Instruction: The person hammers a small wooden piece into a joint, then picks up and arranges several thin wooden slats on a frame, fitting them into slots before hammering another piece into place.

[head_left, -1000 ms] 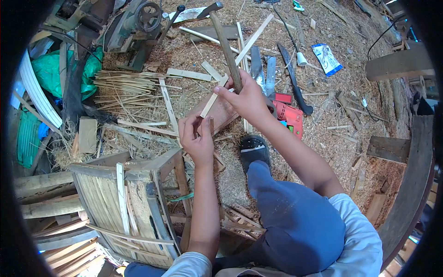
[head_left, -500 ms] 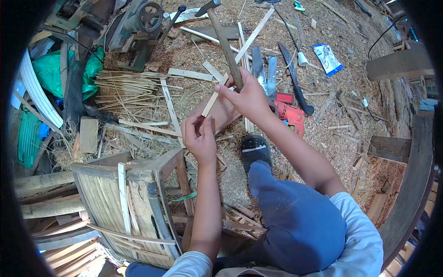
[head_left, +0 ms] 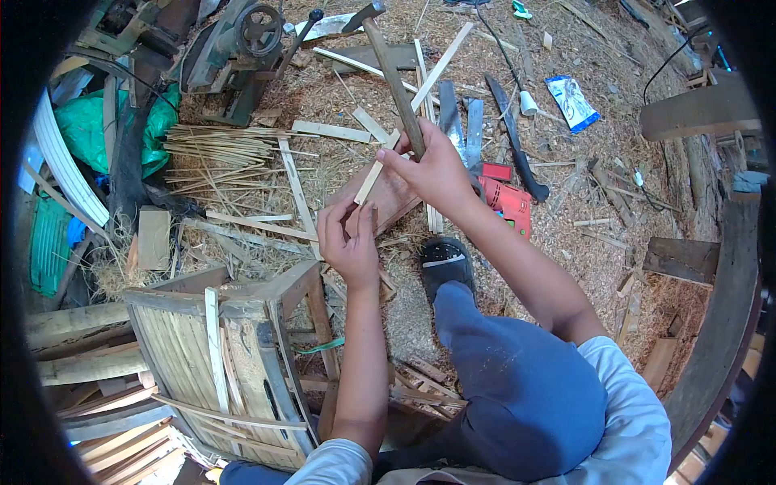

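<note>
My right hand (head_left: 436, 170) is closed round the wooden handle of a hammer (head_left: 392, 77), whose metal head points away from me. Between its thumb and fingers it also pinches a thin wooden strip (head_left: 439, 71), which slants down toward my left hand (head_left: 349, 238). The left fingers are curled at the strip's near end, with thumb and fingertips close together. Whatever they hold, if anything, is too small to make out. Beneath the strip lies a brownish wooden block (head_left: 396, 198), partly hidden by my hands.
A wooden stool-like frame (head_left: 202, 323) stands at left. Beyond it lies a bundle of thin sticks (head_left: 218, 145). Ahead are a handsaw (head_left: 451, 121), a machete-like blade (head_left: 513, 133), a red tool (head_left: 508, 198) and a blue-white packet (head_left: 572, 103) on shavings. A vise-like machine (head_left: 250, 40) stands at upper left.
The view has shifted very slightly. Both hands, the hammer and the strip keep nearly the same positions.
</note>
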Demonstrator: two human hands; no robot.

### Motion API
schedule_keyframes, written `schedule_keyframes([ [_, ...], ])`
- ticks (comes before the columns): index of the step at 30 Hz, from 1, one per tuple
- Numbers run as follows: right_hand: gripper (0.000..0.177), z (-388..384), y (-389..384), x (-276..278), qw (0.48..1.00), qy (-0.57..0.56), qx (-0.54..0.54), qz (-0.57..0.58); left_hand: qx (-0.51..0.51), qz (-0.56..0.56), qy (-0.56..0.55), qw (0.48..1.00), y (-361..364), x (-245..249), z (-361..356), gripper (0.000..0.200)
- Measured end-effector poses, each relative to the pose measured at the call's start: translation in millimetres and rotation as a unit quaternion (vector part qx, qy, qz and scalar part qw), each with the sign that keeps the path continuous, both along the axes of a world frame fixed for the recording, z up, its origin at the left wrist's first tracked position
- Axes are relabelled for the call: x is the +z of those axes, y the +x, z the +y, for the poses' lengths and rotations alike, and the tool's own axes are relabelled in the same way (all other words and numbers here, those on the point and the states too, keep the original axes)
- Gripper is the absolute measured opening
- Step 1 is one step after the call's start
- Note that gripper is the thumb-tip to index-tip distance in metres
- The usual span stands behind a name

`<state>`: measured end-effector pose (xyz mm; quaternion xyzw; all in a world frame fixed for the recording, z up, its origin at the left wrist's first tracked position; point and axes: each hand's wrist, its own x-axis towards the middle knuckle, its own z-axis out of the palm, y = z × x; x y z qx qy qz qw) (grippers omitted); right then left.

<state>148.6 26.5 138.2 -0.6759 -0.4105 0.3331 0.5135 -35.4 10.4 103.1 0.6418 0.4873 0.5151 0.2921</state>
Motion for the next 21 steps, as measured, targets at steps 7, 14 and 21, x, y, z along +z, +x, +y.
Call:
schedule_keyframes([
  [7,0.043,2,1,-3,1.0,-0.003,-0.001,0.017,0.016,-0.036,-0.033,0.999,4,-8,-1,0.025],
  [14,0.044,4,3,-3,1.0,0.004,0.003,0.021,0.005,-0.058,-0.038,0.998,7,-4,-2,0.023],
  [21,0.045,7,10,-2,0.999,-0.005,0.007,0.033,-0.015,-0.041,-0.039,0.998,9,2,-3,0.023],
])
